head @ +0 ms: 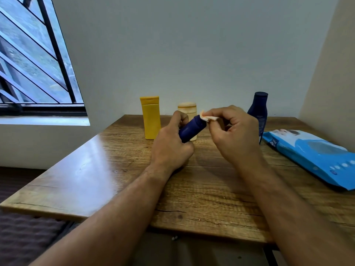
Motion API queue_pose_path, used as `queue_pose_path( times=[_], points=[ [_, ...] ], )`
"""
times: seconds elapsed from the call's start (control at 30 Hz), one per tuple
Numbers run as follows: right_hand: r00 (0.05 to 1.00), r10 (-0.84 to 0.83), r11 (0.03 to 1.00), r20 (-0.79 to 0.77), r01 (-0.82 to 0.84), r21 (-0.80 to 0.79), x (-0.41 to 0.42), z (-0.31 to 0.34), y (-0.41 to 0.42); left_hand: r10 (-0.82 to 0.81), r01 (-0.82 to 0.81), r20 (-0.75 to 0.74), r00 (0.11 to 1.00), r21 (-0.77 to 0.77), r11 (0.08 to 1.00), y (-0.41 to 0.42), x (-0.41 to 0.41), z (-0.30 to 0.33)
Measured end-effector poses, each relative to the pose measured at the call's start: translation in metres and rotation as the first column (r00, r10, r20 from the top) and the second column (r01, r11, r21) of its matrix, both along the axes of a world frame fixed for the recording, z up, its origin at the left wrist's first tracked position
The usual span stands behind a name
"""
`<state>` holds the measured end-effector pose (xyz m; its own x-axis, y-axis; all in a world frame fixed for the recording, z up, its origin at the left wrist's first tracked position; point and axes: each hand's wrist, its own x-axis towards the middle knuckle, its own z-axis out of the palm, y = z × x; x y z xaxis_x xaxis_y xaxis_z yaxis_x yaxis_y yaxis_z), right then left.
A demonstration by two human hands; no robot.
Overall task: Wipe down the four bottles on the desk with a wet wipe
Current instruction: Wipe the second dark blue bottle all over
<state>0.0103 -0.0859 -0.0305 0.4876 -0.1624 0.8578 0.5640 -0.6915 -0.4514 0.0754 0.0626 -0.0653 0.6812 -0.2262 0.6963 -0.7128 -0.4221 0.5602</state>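
Wooden worktop [99, 169] against the wall. Blue wet-wipe pack [315, 158] lying flat at the right edge. Yellow bottle [151, 118] upright at the back, cream bottle [189, 110] just right of it, tall navy bottle [258, 112] upright further right, near the pack. Left hand [171, 143] grasping a small dark blue bottle [191, 130], lifted off the worktop, tilted, top pointing up-right. Right hand [232, 135] pinching a folded wipe [208, 117] at that bottle's top end.
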Motion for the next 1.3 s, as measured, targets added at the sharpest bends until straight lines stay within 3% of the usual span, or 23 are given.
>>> queue_pose_path(
  times=[0.13,0.27,0.37,0.43,0.57,0.73,0.87,1.07,1.2,1.3],
  points=[
    [0.998,0.051,0.996,0.026,-0.049,-0.072,-0.0030,-0.0008,0.0036,-0.007,0.007,0.001,1.000,-0.011,1.000,-0.0007,0.0020,0.0001],
    [1.000,-0.004,1.000,-0.027,0.005,0.019,-0.0003,0.0006,0.0041,-0.038,0.036,-0.028,0.999,-0.062,0.997,0.0011,0.0041,-0.0002],
    [0.999,0.032,0.999,0.032,-0.031,-0.035,-0.0029,0.0016,0.0034,-0.060,0.055,-0.041,0.997,-0.125,0.991,-0.0005,0.0011,0.0004],
    [0.998,0.053,0.995,0.030,-0.050,-0.087,-0.0033,0.0003,0.0051,-0.070,0.064,-0.048,0.996,-0.130,0.990,0.0004,-0.0006,0.0007],
    [1.000,0.001,1.000,0.011,-0.001,-0.005,-0.0024,0.0022,0.0021,-0.070,0.064,-0.042,0.997,-0.135,0.989,0.0019,-0.0023,0.0012],
    [0.996,0.082,0.994,0.032,-0.079,-0.074,-0.0038,0.0013,0.0037,-0.048,0.046,-0.013,0.999,-0.092,0.995,0.0027,-0.0024,-0.0001],
    [1.000,0.024,0.999,0.013,-0.024,-0.024,-0.0009,0.0009,0.0012,-0.038,0.035,-0.020,0.999,-0.113,0.993,0.0023,-0.0018,-0.0008],
    [0.990,0.138,0.989,0.032,-0.135,-0.067,-0.0029,0.0006,0.0011,-0.046,0.043,-0.026,0.999,-0.134,0.990,0.0024,-0.0015,-0.0004],
    [0.995,0.064,0.996,0.078,-0.059,-0.062,-0.0040,0.0025,-0.0010,-0.051,0.041,-0.049,0.997,-0.188,0.981,0.0023,-0.0022,0.0009],
    [0.993,0.097,0.994,0.061,-0.093,-0.062,-0.0036,0.0017,0.0024,-0.063,0.058,-0.026,0.998,-0.155,0.986,0.0027,-0.0036,0.0001]
  ],
)
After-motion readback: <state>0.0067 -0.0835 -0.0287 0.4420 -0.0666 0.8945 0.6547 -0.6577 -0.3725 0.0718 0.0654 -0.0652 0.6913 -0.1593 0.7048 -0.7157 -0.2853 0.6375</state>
